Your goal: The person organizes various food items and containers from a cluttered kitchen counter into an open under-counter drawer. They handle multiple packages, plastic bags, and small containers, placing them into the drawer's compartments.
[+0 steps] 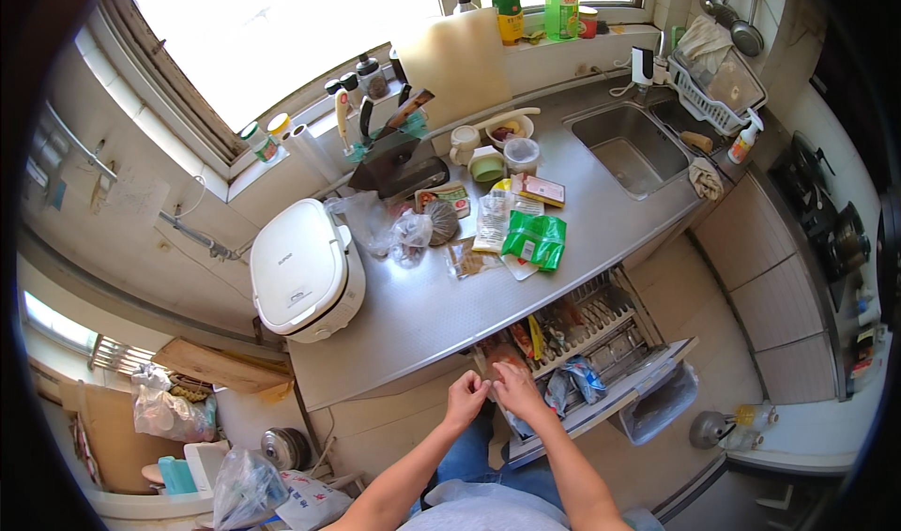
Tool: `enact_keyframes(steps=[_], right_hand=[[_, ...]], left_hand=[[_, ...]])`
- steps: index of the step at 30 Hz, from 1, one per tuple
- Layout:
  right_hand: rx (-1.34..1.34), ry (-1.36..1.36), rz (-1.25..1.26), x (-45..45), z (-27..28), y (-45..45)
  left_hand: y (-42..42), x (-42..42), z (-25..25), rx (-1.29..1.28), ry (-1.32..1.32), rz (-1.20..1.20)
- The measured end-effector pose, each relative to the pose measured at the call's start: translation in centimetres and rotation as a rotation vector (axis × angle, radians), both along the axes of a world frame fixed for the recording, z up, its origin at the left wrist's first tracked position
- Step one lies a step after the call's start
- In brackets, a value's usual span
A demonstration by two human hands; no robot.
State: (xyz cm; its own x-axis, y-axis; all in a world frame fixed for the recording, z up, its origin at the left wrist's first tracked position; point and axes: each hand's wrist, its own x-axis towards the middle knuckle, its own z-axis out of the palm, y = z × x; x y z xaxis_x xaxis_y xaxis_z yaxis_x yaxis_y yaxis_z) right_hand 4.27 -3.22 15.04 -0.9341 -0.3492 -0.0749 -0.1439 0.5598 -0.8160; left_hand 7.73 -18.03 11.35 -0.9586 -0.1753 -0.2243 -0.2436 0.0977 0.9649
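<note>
Both hands are close together over the left end of a pulled-out drawer [588, 425] below the steel counter [415, 320]. My left hand [468, 397] has its fingers curled, with the fingertips pinched near the right hand. My right hand [515, 389] is bent at the fingers above a reddish plastic packet [503, 355]; whether either hand pinches something small cannot be told. In the drawer lie a yellow packet [536, 337], a blue and silver packet [584, 380] and a wire rack [588, 320]. On the counter above are a green packet [535, 239] and knotted plastic bags [408, 235].
A white rice cooker [303, 263] stands at the counter's left end, a knife holder [398, 161] behind. The steel sink [626, 144] is to the right. A lined waste bin [662, 404] hangs at the drawer front. A kettle [709, 429] stands on the right.
</note>
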Motion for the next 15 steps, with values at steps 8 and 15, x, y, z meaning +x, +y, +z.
enact_keyframes(steps=[8,15], right_hand=[[0.051,-0.096,0.005,0.7,-0.1,-0.7],[0.132,-0.205,0.018,-0.3,1.5,-1.9]], left_hand=[[-3.2,-5.3,0.1,0.046,0.029,-0.151],[-7.2,-16.1,2.9,0.227,-0.080,0.130]])
